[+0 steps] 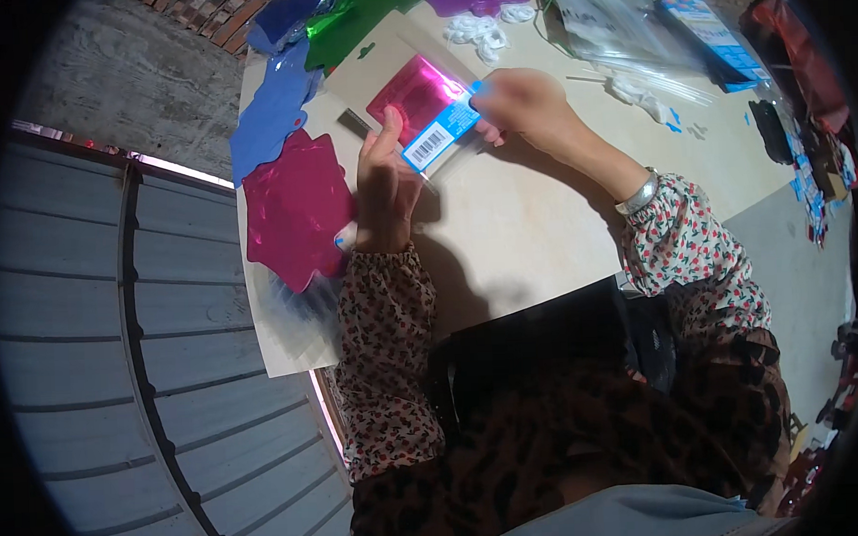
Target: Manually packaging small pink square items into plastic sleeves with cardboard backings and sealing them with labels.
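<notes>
Above the pale table I hold up a clear plastic packet [391, 57] with a shiny pink folded foil sheet [432, 88] inside. A blue label with a barcode [431, 145] lies across its lower edge. My left hand [388, 184] grips the packet's near left side, thumb on the front. At the label's right end, my right hand [522, 104] is closed on the packet, its fingertips blurred and partly hidden. Left of my left hand lies a flat magenta foil balloon [298, 211] with a scalloped outline.
Blue foil balloons [273, 122] and a green one [359, 20] lie along the table's far left. White string bundles [482, 35] are at the back. Clear plastic sleeves [619, 30] and blue-headed packets [709, 36] sit far right. More clear bags [303, 315] lie near the left edge.
</notes>
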The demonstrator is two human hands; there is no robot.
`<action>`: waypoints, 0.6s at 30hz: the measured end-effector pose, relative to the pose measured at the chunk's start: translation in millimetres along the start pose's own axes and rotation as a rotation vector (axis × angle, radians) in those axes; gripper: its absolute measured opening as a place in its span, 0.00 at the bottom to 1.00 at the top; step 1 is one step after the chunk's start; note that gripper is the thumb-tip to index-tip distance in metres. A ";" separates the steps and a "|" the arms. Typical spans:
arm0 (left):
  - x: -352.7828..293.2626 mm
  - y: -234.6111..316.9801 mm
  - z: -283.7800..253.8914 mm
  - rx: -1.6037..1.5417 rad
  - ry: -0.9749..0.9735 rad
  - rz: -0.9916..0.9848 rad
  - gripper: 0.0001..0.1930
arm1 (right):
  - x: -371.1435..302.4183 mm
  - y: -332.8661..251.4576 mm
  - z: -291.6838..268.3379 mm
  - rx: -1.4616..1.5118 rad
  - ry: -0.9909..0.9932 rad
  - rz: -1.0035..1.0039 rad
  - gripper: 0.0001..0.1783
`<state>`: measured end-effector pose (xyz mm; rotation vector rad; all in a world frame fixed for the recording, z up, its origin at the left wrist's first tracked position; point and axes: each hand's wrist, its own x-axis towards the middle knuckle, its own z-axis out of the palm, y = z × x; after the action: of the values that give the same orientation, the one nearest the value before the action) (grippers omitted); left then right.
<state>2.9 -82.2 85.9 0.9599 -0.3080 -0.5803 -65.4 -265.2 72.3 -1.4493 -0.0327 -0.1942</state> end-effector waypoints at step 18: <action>3.0 -11.0 -0.2 0.088 0.120 0.140 0.12 | 5.2 6.4 -4.2 -0.014 0.010 0.012 0.10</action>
<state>1.8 -88.7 76.5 1.0443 -0.2920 -0.3825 -59.7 -269.3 66.2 -1.4620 -0.0149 -0.1919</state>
